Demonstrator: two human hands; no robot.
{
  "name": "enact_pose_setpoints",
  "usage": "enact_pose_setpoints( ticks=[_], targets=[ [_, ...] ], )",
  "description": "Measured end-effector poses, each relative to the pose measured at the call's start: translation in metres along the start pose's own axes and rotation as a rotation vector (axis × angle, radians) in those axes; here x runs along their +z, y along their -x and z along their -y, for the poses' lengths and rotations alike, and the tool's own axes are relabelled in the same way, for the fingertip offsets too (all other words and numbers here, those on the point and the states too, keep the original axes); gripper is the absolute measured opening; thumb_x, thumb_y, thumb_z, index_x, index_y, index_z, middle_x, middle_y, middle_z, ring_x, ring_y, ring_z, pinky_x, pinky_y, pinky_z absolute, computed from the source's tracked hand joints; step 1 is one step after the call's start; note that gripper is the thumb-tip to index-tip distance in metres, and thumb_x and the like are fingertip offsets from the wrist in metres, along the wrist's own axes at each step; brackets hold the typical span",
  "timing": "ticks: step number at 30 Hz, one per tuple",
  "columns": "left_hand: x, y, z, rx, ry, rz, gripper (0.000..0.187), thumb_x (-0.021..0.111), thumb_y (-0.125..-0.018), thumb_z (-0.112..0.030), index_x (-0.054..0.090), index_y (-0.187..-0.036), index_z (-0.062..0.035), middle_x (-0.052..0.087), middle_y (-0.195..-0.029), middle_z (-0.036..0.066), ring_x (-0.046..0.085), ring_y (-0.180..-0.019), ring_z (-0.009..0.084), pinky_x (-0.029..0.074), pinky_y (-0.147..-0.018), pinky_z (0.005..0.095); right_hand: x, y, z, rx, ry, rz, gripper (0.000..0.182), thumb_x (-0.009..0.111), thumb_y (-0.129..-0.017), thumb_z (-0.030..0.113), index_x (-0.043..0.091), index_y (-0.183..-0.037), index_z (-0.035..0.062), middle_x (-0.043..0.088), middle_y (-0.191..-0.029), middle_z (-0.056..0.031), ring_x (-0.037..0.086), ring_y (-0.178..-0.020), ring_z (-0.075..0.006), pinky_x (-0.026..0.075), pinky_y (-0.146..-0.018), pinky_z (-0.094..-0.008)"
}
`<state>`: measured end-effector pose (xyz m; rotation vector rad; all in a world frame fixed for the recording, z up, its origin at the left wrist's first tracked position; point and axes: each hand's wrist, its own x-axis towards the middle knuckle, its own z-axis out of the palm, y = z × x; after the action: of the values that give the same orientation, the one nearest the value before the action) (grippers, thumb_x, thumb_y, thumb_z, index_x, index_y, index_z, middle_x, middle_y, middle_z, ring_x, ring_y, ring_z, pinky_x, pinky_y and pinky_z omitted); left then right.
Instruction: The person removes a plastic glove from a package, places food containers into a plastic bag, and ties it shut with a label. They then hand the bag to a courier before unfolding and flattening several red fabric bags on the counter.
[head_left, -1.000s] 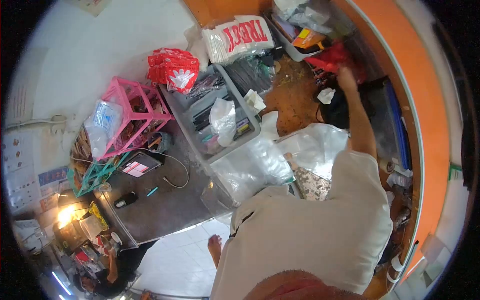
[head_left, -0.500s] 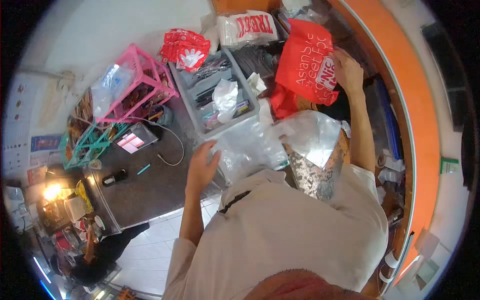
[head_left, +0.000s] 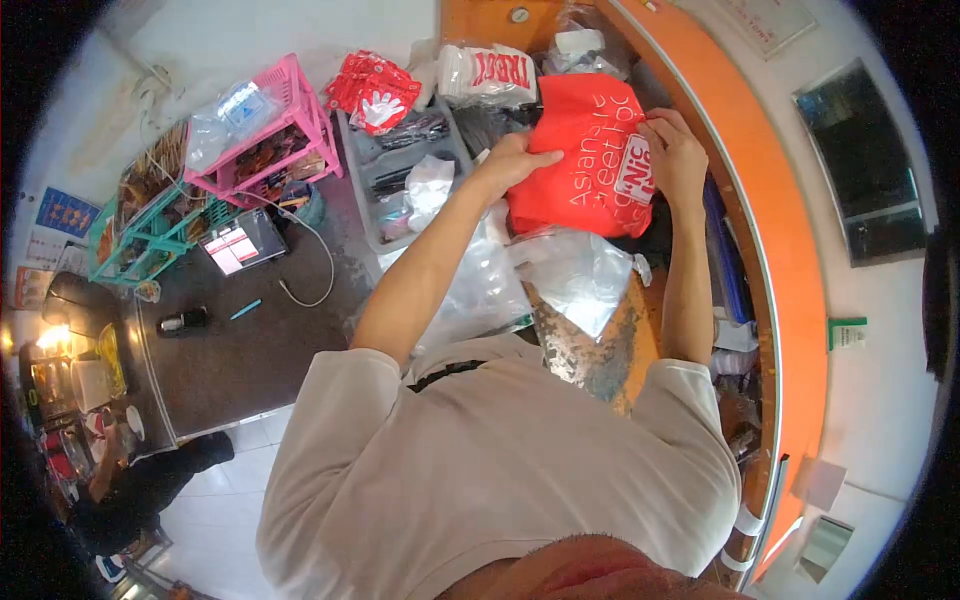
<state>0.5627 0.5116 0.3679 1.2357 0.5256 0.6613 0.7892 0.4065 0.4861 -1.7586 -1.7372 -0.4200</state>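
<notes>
A red bag (head_left: 570, 160) with white lettering stands upright between my hands, its front facing me. My left hand (head_left: 508, 168) grips the bag's left edge, thumb across the front and fingers behind, partly hidden. At the upper right edge, my right hand (head_left: 680, 152) is closed on the bag with bent fingers. Just below it lie a folded clear plastic bag (head_left: 585, 275) and a stack of clear plastic bags (head_left: 455, 295). Left of my left hand is a grey divided tray (head_left: 372, 222) holding black packets and a crumpled white wrapper (head_left: 430, 187).
Red glove packets (head_left: 370, 90) lie at the tray's back, beside a white-and-red bag pack (head_left: 490, 72). Pink (head_left: 290, 100) and green (head_left: 150, 240) baskets stand left, near a tablet (head_left: 243, 242) with a cable and a pen (head_left: 246, 309). An orange-edged partition (head_left: 745, 190) borders the right. Another person (head_left: 130, 490) is lower left.
My left hand has moved up and right from the clear bags to the red bag's left edge. The red bag now sits lower and straighter, still in my right hand.
</notes>
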Motion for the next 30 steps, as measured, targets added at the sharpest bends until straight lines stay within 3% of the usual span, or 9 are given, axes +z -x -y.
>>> enact_pose_setpoints(
  ticks=[7, 10, 14, 15, 18, 22, 25, 28, 30],
  targets=[
    [-0.008, -0.038, -0.014, -0.129, 0.586, -0.030, 0.030, 0.072, -0.091, -0.019, 0.064, -0.114, -0.0025, 0.070, -0.112, 0.012, 0.068, -0.100, 0.0251, 0.055, -0.092, 0.0438, 0.016, 0.011, -0.062, 0.148, 0.065, 0.037, 0.019, 0.065, -0.092, 0.026, 0.070, -0.094, 0.0073, 0.068, -0.104, -0.0062, 0.067, -0.092, -0.0336, 0.053, -0.077, -0.0411],
    [-0.012, -0.040, -0.009, -0.476, 0.754, 0.070, 0.029, 0.069, -0.093, -0.017, 0.063, -0.118, -0.0033, 0.069, -0.116, 0.013, 0.068, -0.103, 0.0262, 0.054, -0.094, 0.0448, 0.040, 0.004, -0.075, 0.087, -0.086, -0.061, 0.018, 0.065, -0.092, 0.021, 0.069, -0.097, 0.0046, 0.067, -0.103, -0.0099, 0.066, -0.092, -0.0342, 0.052, -0.078, -0.0402],
    [0.015, -0.005, -0.023, -0.292, 0.881, -0.005, 0.033, 0.069, -0.092, -0.017, 0.063, -0.121, -0.0026, 0.069, -0.116, 0.011, 0.068, -0.103, 0.0243, 0.053, -0.096, 0.0418, 0.056, -0.010, -0.023, 0.090, -0.154, -0.267, 0.025, 0.070, -0.090, 0.021, 0.067, -0.106, 0.0027, 0.067, -0.099, -0.0161, 0.067, -0.089, -0.0294, 0.052, -0.078, -0.0374],
    [0.018, 0.003, -0.026, -0.173, 0.765, -0.045, 0.035, 0.069, -0.092, -0.015, 0.061, -0.123, -0.0016, 0.068, -0.118, 0.011, 0.067, -0.105, 0.0229, 0.052, -0.097, 0.0405, 0.052, -0.014, 0.006, 0.144, -0.153, -0.315, 0.027, 0.071, -0.089, 0.023, 0.067, -0.108, 0.0030, 0.068, -0.098, -0.0166, 0.067, -0.089, -0.0273, 0.052, -0.078, -0.0364],
    [0.019, 0.033, -0.031, 0.095, 0.171, -0.173, 0.037, 0.071, -0.089, -0.010, 0.060, -0.123, 0.0001, 0.069, -0.110, 0.007, 0.066, -0.096, 0.0143, 0.054, -0.087, 0.0323, 0.049, 0.001, 0.069, 0.329, -0.818, 0.192, 0.032, 0.074, -0.088, 0.026, 0.066, -0.106, 0.0015, 0.067, -0.090, -0.0154, 0.066, -0.086, -0.0205, 0.051, -0.078, -0.0343],
    [0.014, 0.116, -0.080, 0.020, -0.253, -0.397, 0.025, 0.076, -0.085, -0.008, 0.064, -0.105, 0.0003, 0.069, -0.092, 0.005, 0.065, -0.082, 0.0120, 0.052, -0.073, 0.0279, 0.071, 0.013, 0.122, 0.214, -0.895, 0.412, 0.025, 0.070, -0.092, 0.023, 0.058, -0.087, 0.0008, 0.061, -0.077, -0.0033, 0.055, -0.071, -0.0125, 0.047, -0.068, -0.0297],
    [-0.021, 0.195, -0.077, 0.121, -0.359, -0.699, 0.022, 0.077, -0.085, -0.011, 0.063, -0.098, 0.0011, 0.068, -0.086, 0.001, 0.064, -0.078, 0.0102, 0.052, -0.067, 0.0274, 0.071, 0.021, 0.139, 0.124, -1.008, 0.371, 0.026, 0.063, -0.097, 0.016, 0.052, -0.077, 0.0039, 0.052, -0.071, 0.0025, 0.047, -0.066, -0.0073, 0.042, -0.061, -0.0262],
    [-0.022, 0.280, -0.088, 0.184, -0.238, -0.942, 0.021, 0.077, -0.084, -0.013, 0.063, -0.093, -0.0013, 0.068, -0.082, 0.005, 0.064, -0.072, 0.0134, 0.052, -0.064, 0.0307, 0.050, 0.028, 0.188, 0.387, -1.347, 0.612, 0.026, 0.065, -0.094, 0.011, 0.048, -0.076, 0.0031, 0.050, -0.067, 0.0011, 0.047, -0.059, -0.0096, 0.044, -0.056, -0.0297],
    [-0.013, 0.335, -0.088, 0.157, -0.640, -1.198, 0.019, 0.076, -0.083, -0.012, 0.062, -0.090, -0.0029, 0.068, -0.080, 0.011, 0.066, -0.070, 0.0194, 0.051, -0.064, 0.0319, 0.063, 0.040, 0.204, 0.039, -1.050, 0.489, 0.021, 0.067, -0.088, 0.009, 0.048, -0.080, 0.0028, 0.052, -0.068, -0.0029, 0.053, -0.061, -0.0116, 0.048, -0.059, -0.0318]
  ],
)
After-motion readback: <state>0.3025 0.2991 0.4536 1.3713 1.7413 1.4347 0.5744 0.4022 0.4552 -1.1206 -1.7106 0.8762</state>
